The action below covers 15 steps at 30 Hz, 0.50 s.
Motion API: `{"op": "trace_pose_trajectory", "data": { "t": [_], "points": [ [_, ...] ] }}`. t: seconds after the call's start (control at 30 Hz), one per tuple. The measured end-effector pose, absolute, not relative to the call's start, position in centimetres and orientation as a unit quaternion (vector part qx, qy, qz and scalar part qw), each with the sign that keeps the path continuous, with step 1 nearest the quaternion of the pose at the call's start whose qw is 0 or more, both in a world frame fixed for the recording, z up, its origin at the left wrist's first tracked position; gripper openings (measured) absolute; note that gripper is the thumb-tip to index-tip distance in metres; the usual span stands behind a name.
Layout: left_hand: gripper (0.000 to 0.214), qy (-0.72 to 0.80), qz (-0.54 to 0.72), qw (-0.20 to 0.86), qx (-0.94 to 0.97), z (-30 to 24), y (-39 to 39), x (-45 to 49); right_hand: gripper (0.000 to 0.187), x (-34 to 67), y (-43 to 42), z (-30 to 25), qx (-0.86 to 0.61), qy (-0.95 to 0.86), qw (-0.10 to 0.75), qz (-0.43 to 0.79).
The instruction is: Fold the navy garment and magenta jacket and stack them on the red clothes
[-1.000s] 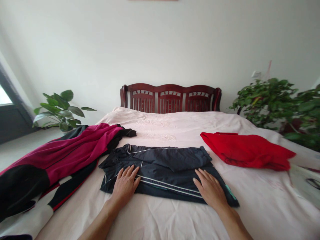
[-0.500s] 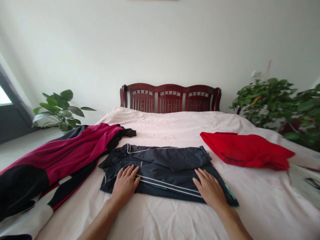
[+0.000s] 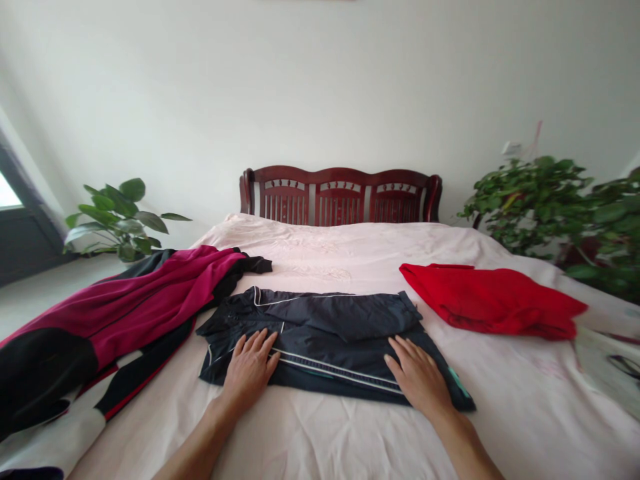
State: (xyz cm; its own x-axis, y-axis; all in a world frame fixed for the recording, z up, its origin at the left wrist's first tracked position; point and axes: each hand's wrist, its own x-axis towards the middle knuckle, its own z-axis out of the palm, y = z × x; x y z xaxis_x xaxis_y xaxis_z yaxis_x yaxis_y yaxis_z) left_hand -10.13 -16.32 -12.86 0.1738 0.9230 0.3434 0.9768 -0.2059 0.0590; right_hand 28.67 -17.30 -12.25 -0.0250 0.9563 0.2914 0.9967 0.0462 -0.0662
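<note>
A dark navy garment with white piping [image 3: 320, 340] lies folded flat in the middle of the bed, with a teal strip showing at its lower right corner. My left hand [image 3: 249, 369] rests palm down on its lower left part, fingers spread and holding nothing. On its lower right part lies my right hand [image 3: 419, 377], also flat and with nothing gripped. To the right, a bunched red garment [image 3: 493, 301] lies apart from both hands. A maroon and black jacket [image 3: 115, 313] sprawls along the left side of the bed.
The pale pink bedcover [image 3: 345, 250] spreads up to a dark wooden headboard [image 3: 340, 197] against the white wall. Leafy potted plants stand at both sides [image 3: 117, 220] [image 3: 530, 207]. A pale item [image 3: 607, 367] sits at the right edge of the bed.
Both hands stay flat on the navy garment. Only the view has drifted slightly.
</note>
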Motion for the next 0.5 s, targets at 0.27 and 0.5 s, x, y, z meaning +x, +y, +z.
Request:
{"op": "trace_pose_trajectory", "data": {
  "t": [0.27, 0.5],
  "points": [
    [0.047, -0.623, -0.16, 0.087, -0.761, -13.01, -16.25, -10.22, 0.053, 28.62, -17.33, -12.27, -0.684, -0.714, 0.118, -0.086],
    [0.047, -0.624, -0.151, 0.085, -0.762, -12.58, -16.38, -10.11, 0.053, 28.63, -17.26, -12.34, -0.685, -0.713, 0.126, -0.084]
  ]
}}
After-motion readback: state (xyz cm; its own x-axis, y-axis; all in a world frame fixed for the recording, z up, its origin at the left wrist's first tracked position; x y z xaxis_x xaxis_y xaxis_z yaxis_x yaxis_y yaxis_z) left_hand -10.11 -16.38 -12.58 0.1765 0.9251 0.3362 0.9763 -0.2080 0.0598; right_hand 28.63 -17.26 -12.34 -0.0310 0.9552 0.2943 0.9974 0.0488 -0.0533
